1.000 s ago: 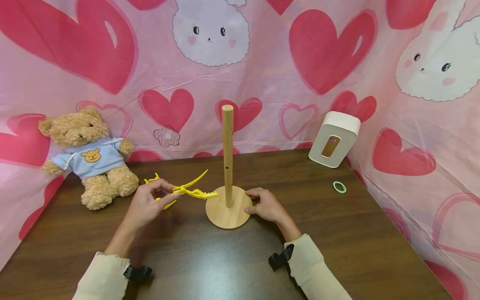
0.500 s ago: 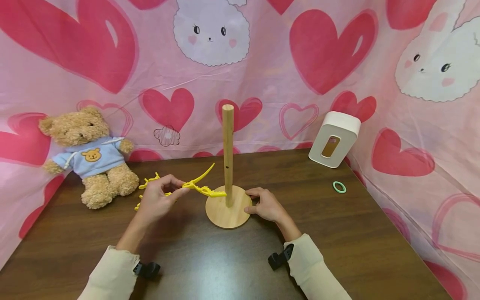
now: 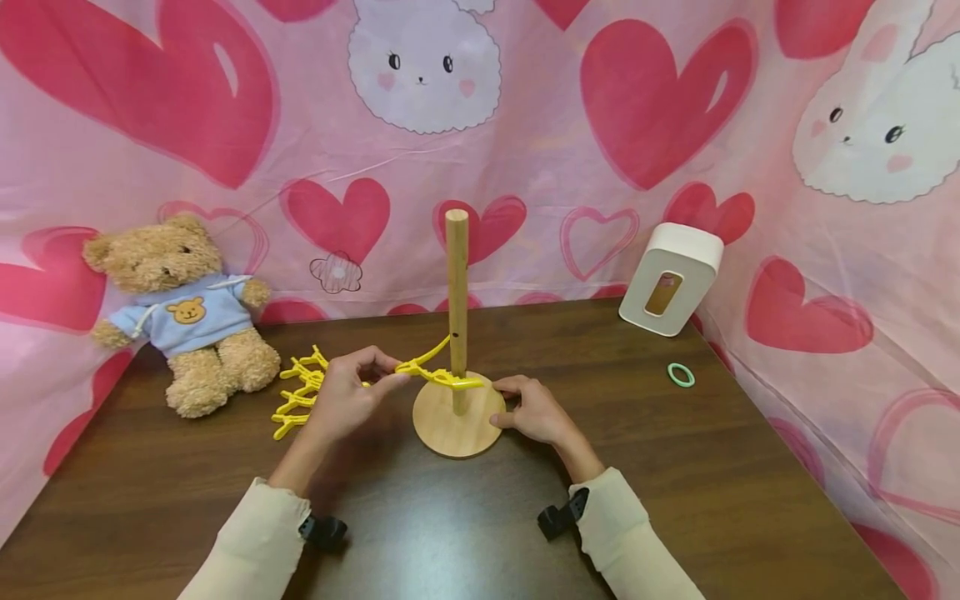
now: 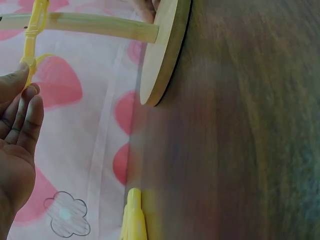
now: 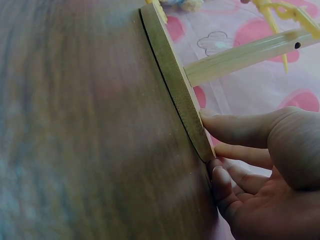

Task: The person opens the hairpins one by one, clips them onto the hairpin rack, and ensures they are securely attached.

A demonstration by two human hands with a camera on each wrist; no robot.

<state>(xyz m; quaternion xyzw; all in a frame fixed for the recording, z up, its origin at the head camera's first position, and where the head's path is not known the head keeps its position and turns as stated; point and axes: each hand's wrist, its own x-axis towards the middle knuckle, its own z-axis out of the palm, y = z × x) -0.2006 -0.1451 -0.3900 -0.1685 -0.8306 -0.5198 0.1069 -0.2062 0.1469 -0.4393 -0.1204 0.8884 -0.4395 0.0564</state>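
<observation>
In the head view my left hand [image 3: 354,392] pinches a yellow plastic alligator hair clip [image 3: 411,367] at its handle end. The clip's two long prongs are spread, one toothed. Its upper prong reaches behind the upright post [image 3: 457,275] of a wooden stand, while the toothed one crosses in front, low over the round base [image 3: 438,429]. My right hand [image 3: 534,410] holds the base's right edge between thumb [image 5: 235,129] and fingers. From the left wrist, the clip [image 4: 30,47] overlaps the post, gripped between thumb and fingertips.
Several more yellow clips [image 3: 296,400] lie left of my left hand. A teddy bear [image 3: 180,312] in a blue top leans against the curtain at the back left. A white box-like holder [image 3: 670,279] and a green ring [image 3: 680,375] are on the right side of the table [image 3: 660,483].
My left hand has moved right with the hair clip, bringing its spread prongs to the post and uncovering more of the loose clips. My right hand has stayed on the base.
</observation>
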